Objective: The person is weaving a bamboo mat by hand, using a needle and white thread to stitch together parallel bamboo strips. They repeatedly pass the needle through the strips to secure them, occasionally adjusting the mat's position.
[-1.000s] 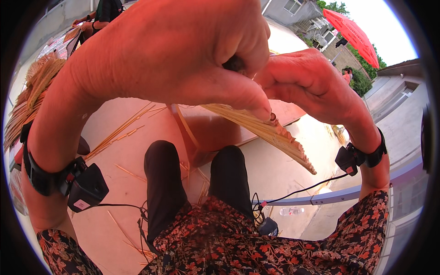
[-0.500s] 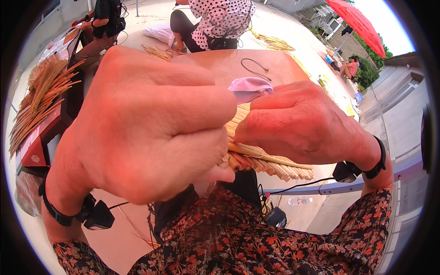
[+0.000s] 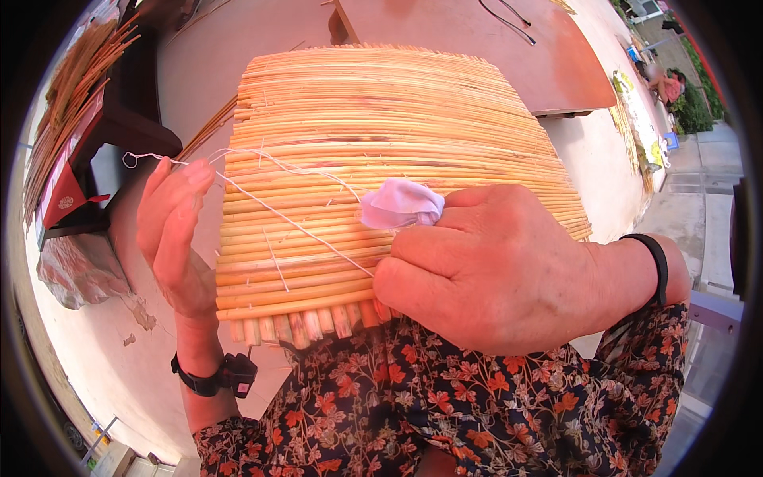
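Observation:
A mat of straw-coloured stalks (image 3: pixel 358 119) lies in front of me, its upper stalks running sideways. Cut ends of a crosswise layer (image 3: pixel 318 322) stick out at its near edge. My right hand (image 3: pixel 489 266) is curled over the near right part of the mat, gripping it; its thumb is hidden. A lilac cloth (image 3: pixel 401 203) pokes out at its knuckles. Off the mat's left edge, my left hand (image 3: pixel 179 230) has white thread (image 3: pixel 290 219) at its fingertips. One strand runs straight to the right hand, another curves loosely toward the cloth, and a small loop hangs beyond the fingers.
More loose stalks (image 3: pixel 75 103) are heaped at the left on a dark red stand (image 3: pixel 99 143), with a plastic bag (image 3: pixel 79 266) below it. Past the mat is a brown tabletop (image 3: pixel 477 48) with a dark cord (image 3: pixel 509 22). Someone (image 3: pixel 668 86) sits far off at the right.
My hands were close together over the mat; now the left has drawn away to the left with thread. My view has tilted down, showing the whole mat.

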Motion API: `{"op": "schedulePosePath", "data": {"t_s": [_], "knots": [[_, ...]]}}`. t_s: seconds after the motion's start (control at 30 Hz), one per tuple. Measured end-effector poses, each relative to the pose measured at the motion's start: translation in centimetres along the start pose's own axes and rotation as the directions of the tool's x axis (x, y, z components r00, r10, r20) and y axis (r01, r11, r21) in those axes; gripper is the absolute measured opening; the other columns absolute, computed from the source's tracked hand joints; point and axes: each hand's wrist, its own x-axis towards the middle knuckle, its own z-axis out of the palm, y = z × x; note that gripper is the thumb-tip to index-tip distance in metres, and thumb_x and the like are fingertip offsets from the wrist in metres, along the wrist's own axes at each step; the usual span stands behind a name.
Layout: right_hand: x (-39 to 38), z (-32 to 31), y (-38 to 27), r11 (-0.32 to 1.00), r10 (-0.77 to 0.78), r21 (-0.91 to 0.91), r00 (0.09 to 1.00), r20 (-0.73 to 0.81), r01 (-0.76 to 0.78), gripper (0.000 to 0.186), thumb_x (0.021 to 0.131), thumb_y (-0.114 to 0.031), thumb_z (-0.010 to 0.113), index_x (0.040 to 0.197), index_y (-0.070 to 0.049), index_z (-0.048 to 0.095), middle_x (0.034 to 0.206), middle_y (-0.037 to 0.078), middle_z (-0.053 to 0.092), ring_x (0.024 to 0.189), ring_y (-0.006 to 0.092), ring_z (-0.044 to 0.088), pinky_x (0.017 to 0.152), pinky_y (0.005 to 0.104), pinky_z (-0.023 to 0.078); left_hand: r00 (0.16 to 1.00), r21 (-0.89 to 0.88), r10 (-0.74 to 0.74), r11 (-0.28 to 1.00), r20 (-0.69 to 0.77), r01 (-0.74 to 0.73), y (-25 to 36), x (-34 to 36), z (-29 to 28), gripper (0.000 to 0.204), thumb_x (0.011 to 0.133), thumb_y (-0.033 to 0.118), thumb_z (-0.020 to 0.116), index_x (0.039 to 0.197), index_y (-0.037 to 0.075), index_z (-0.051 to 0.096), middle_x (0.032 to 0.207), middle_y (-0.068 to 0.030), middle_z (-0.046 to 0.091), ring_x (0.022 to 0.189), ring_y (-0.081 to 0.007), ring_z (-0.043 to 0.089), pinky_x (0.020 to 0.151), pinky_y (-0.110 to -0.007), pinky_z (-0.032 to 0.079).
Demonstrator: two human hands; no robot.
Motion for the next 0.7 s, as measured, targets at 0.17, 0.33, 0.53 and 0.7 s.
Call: {"op": "schedulePosePath", "data": {"t_s": [0.17, 0.33, 0.53, 0.7], "knots": [[0.3, -0.3, 0.7, 0.999, 0.040, 0.013, 0.999, -0.017, -0.040, 0.019, 0.070, -0.004, 0.068, 0.083, -0.006, 0.054, 0.071, 0.005, 0.047, 0.059, 0.0244, 0.055, 0.050, 0.0360, 0.045, 0.926, -0.228, -0.339, 0.927, -0.166, 0.298, 1.5, -2.1, 5.9, 0.043, 0.098, 0.028, 0.058, 0.127, -0.004, 0.056, 0.115, -0.0179, 0.070, 0.115, -0.0316, 0.064, 0.116, -0.055, 0.031], [0.7, -3.0, 3.4, 0.991, 0.057, -0.126, 0.998, 0.017, -0.054, 0.015, 0.073, 0.000, 0.072, 0.086, -0.003, 0.066, 0.076, 0.006, 0.062, 0.064, 0.0263, 0.061, 0.056, 0.0372, 0.050, 0.922, -0.545, -0.244, 0.837, -0.301, 0.044, -1.7, 1.7, 10.4, 0.053, 0.095, 0.029, 0.064, 0.132, -0.005, 0.050, 0.109, -0.0146, 0.069, 0.105, -0.0240, 0.065, 0.109, -0.048, 0.040], [0.5, -9.4, 5.9, 1.000, 0.017, 0.001, 0.992, -0.123, -0.017, 0.010, 0.078, 0.004, 0.074, 0.087, 0.002, 0.073, 0.077, 0.009, 0.070, 0.063, 0.0215, 0.065, 0.059, 0.0321, 0.049, 0.947, -0.636, -0.078, 0.758, -0.310, -0.146, -1.7, 11.3, 10.8, 0.077, 0.075, 0.026, 0.080, 0.138, -0.002, 0.046, 0.102, -0.0031, 0.058, 0.095, -0.0105, 0.056, 0.094, -0.031, 0.046], [-0.5, -13.0, 6.1, 0.999, -0.022, -0.040, 0.970, -0.243, 0.013, 0.012, 0.078, 0.005, 0.073, 0.090, 0.004, 0.073, 0.081, 0.011, 0.070, 0.063, 0.0156, 0.064, 0.055, 0.0272, 0.045, 0.982, -0.559, -0.069, 0.828, -0.176, -0.041, -0.7, 17.0, 8.5, 0.102, 0.044, 0.006, 0.094, 0.136, 0.003, 0.050, 0.112, -0.0009, 0.059, 0.100, -0.0106, 0.059, 0.089, -0.024, 0.049]]}}
